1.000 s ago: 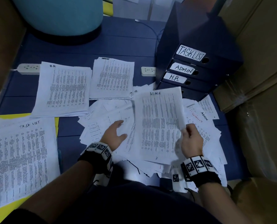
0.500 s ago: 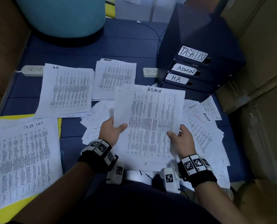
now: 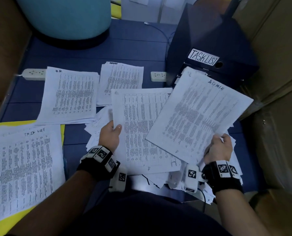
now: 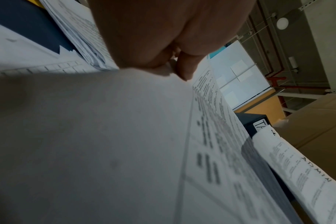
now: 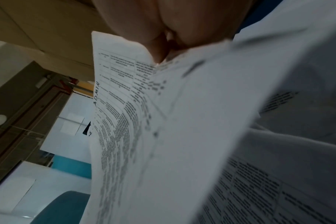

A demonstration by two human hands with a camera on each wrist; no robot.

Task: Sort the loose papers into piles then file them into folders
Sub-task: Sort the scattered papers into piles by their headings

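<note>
Fingers of the right hand (image 3: 217,149) pinch the near corner of a sheet marked ADMIN (image 3: 199,114), lifted and tilted, its far edge covering the lower labels of the dark folder stack (image 3: 215,48); only the TASKLIST label (image 3: 204,57) shows. Left hand (image 3: 110,135): thumb on top, fingers beneath, pinching the left edge of a second printed sheet (image 3: 140,126), which lies partly under the ADMIN sheet. Loose papers (image 3: 94,135): heaped below both held sheets on the blue floor (image 3: 133,46). Sorted piles: H.R. pile (image 3: 70,94) far left; ADMIN pile (image 3: 121,80) beside it; TASK LIST pile (image 3: 22,169) near left, on a yellow folder (image 3: 62,133).
</note>
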